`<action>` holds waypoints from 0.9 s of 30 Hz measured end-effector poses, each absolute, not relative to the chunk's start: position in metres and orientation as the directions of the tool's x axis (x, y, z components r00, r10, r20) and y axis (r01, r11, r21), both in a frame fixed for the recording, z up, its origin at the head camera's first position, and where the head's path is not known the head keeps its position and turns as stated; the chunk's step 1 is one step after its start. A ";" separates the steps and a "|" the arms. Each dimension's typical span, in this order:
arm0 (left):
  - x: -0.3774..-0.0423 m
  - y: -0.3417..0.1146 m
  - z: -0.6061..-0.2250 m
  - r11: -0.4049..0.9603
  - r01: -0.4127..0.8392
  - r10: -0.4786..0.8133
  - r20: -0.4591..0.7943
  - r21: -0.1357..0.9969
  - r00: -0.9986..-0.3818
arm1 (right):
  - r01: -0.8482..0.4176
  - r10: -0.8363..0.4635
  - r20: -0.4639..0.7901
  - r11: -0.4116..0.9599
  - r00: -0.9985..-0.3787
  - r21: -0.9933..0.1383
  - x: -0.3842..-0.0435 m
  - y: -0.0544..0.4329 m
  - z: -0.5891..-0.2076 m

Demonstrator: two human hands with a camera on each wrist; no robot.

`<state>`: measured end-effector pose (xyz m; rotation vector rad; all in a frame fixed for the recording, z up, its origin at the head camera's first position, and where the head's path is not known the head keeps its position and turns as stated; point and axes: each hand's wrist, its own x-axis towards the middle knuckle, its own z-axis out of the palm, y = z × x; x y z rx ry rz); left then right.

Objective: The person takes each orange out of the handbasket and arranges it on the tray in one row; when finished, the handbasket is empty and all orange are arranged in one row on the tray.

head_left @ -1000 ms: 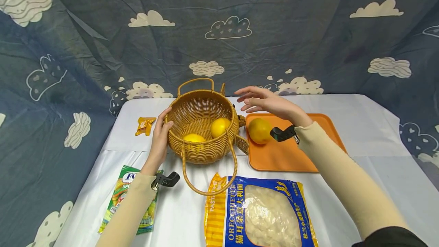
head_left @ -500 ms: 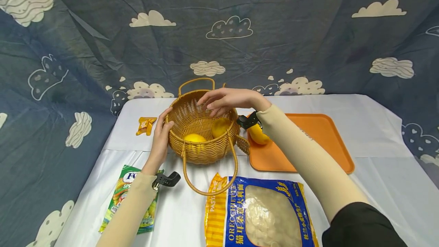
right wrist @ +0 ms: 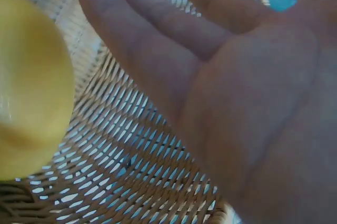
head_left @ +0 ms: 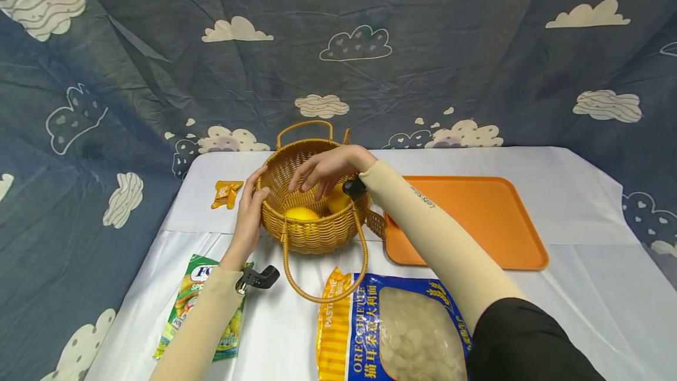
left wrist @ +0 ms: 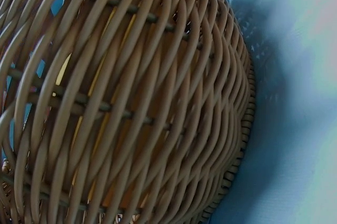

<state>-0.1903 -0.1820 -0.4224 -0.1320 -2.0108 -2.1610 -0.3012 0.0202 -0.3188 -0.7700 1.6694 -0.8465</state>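
Observation:
A round wicker basket [head_left: 312,234] stands mid-table with its near handle hanging down in front. My left hand [head_left: 247,216] holds its left rim, fingertips and thumb at the edge; the left wrist view shows mostly the woven wall [left wrist: 131,98]. Inside lie two yellow lemons, one at the front [head_left: 301,214] and one to the right [head_left: 336,199], partly covered by my right hand [head_left: 330,168]. That hand reaches in over the right rim, fingers spread and loosely bent, holding nothing. In the right wrist view a lemon [right wrist: 34,87] sits apart from the fingers [right wrist: 142,50].
An orange tray [head_left: 476,216] is on the right, partly behind my right forearm. A blue and yellow pasta bag [head_left: 412,328] lies in front. To the left are a green packet [head_left: 233,334] under my left forearm and a small orange wrapped snack [head_left: 226,194].
My right hand has moved left from beside the basket and down into its opening. The right forearm now hides the yellow fruit seen earlier on the tray. The left hand stays on the rim.

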 end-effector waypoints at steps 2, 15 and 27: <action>-0.190 -0.182 -0.422 -0.055 0.194 -0.077 0.190 0.979 -0.979 | -0.084 -0.820 -0.533 0.558 -0.210 -0.826 -0.302 0.017 -0.320; -0.190 -0.182 -0.422 -0.040 0.192 -0.082 0.188 0.981 -0.979 | -0.044 -0.748 -0.660 0.664 -0.071 -0.747 -0.304 -0.010 -0.342; -0.191 -0.182 -0.424 -0.009 0.194 -0.084 0.193 0.981 -0.978 | 0.023 -0.664 -0.731 0.738 -0.156 -0.675 -0.304 -0.010 -0.344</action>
